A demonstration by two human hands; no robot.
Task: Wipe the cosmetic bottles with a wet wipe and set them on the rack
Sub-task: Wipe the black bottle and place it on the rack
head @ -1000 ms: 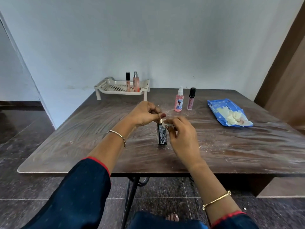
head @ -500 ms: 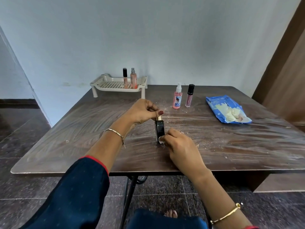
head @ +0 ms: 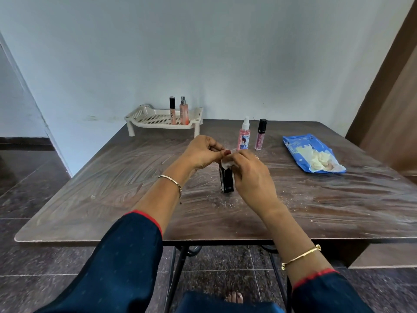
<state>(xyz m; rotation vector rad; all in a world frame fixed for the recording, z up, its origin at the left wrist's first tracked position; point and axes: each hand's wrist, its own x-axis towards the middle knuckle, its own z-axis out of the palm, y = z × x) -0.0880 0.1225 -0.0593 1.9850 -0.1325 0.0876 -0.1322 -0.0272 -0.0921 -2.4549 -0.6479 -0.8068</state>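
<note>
L fingers (head: 214, 146): curled in, thumb + forefinger pinched on top of black bottle (head: 226, 181); cap hidden under them.
R fingers (head: 242, 158): curled round wet wipe (head: 227, 164), pressing it on the btl's shoulder, just under L thumb.
Wet wipe: small white wad, sits betw. the two hands, touching both.
L hand (head: 202, 152): comes in from left, above the btl top.
R hand (head: 253, 179): back faces cam, covers the btl's right side.
Black bottle: upright, base on table (head: 108, 190), mid-table toward front edge.
Table: dark wood grain, smeary streaks, white specks round the btl.
Pink spray btl (head: 244, 134): upright on table behind the hands.
Pink gloss tube (head: 260, 134): black cap, upright, just beside the spray btl, not touching.
Rack (head: 135, 115): cream, slotted, back-left of table by wall.
On rack: black-cap gloss tube (head: 172, 110) + peach spray btl (head: 184, 110), upright, side by side at its right part.
Wipe pack (head: 295, 145): blue, flat on table's right side, open, white wipes showing.
Wrists: thin bangle on each; dk blue sleeves (head: 126, 256) w/ red trim.
</note>
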